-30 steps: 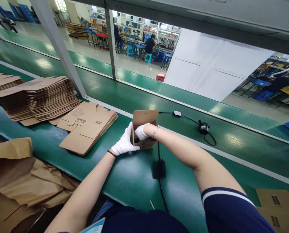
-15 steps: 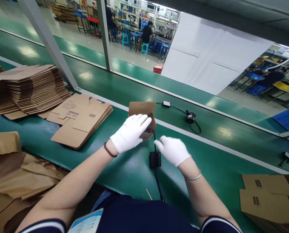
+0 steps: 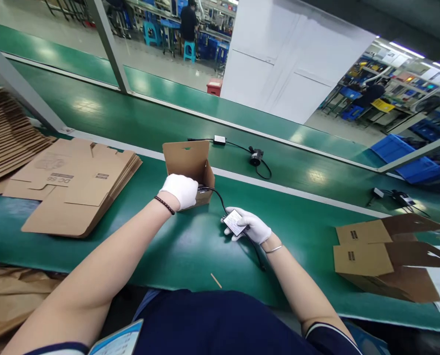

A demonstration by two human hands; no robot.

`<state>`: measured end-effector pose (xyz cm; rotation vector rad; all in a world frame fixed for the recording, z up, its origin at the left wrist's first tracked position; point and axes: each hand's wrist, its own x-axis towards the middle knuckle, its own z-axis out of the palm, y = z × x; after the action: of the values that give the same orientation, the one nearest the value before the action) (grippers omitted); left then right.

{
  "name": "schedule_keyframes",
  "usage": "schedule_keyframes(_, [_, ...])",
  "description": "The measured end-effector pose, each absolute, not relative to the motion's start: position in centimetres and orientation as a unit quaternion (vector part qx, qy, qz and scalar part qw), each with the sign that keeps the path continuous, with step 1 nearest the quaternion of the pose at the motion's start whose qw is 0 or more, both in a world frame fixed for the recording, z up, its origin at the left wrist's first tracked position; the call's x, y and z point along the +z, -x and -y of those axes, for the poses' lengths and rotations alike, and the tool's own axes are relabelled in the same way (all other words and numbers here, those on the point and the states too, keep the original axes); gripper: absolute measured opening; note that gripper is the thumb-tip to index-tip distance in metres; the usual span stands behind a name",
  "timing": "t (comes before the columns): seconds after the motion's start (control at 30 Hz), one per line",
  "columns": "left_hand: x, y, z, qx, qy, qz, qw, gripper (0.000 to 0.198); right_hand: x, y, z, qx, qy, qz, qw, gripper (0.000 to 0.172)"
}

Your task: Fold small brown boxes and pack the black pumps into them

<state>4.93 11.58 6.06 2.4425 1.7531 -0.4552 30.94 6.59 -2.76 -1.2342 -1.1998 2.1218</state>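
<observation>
The right hand [image 3: 251, 227] has just picked up the labelled adapter [image 3: 235, 222], which half a second ago lay dark side up on the counter [image 3: 183, 256] with that hand empty beside it. It is now grasped between thumb and fingers, white label upward, midway between the counter's front and back edges. The left hand [image 3: 179, 191] has gone from lying flat over the mouth of the carton [image 3: 186, 157] to bending in at its near left corner. For the work in hand, I judge, this means carton and adapter are being dealt with together, since one black cable [image 3: 219, 197] runs from the carton's mouth to the adapter.

The carton stands near the counter's back edge, its flap up. What it holds is mostly hidden: a dark part shows beside the left hand, no more. That hand's fingertips are out of sight, so I cannot tell whether they grip the carton wall or something inside. The label's print (tiny, and slanted away) cannot be read. Right fingers partly vanish beneath the adapter. The tall cardboard stack [image 3: 9, 133] is cut off at the left.
</observation>
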Motion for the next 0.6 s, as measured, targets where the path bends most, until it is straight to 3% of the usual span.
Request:
schedule_keyframes(0.2, [5.9, -5.1, -11.7, -0.164, -0.798, -0.578, 0.043, 0.034, -2.8, -31.6, -7.1, 0.733, 0.453, 0.483, 0.156, 0.065])
schedule_keyframes(0.3, [6.0, -5.1, -11.7, -0.171, -0.796, -0.579, 0.042, 0.033, -1.4, -31.7, -7.8, 0.546, 0.522, 0.654, 0.038, 0.064])
schedule_keyframes(0.4, [6.1, -5.4, -11.3, -0.172, -0.795, -0.580, 0.045, 0.031, 0.7, -31.7, -9.3, 0.317, 0.601, 0.733, -0.030, 0.048])
schedule_keyframes(0.47, [6.2, -5.8, -11.0, -0.167, -0.794, -0.583, 0.049, 0.029, 2.3, -31.6, -10.4, 0.224, 0.638, 0.737, 0.008, 0.041])
schedule_keyframes(0.6, [6.4, -6.5, -10.4, -0.152, -0.785, -0.598, 0.064, 0.026, 5.2, -30.3, -11.8, -0.086, 0.643, 0.743, 0.165, 0.046])
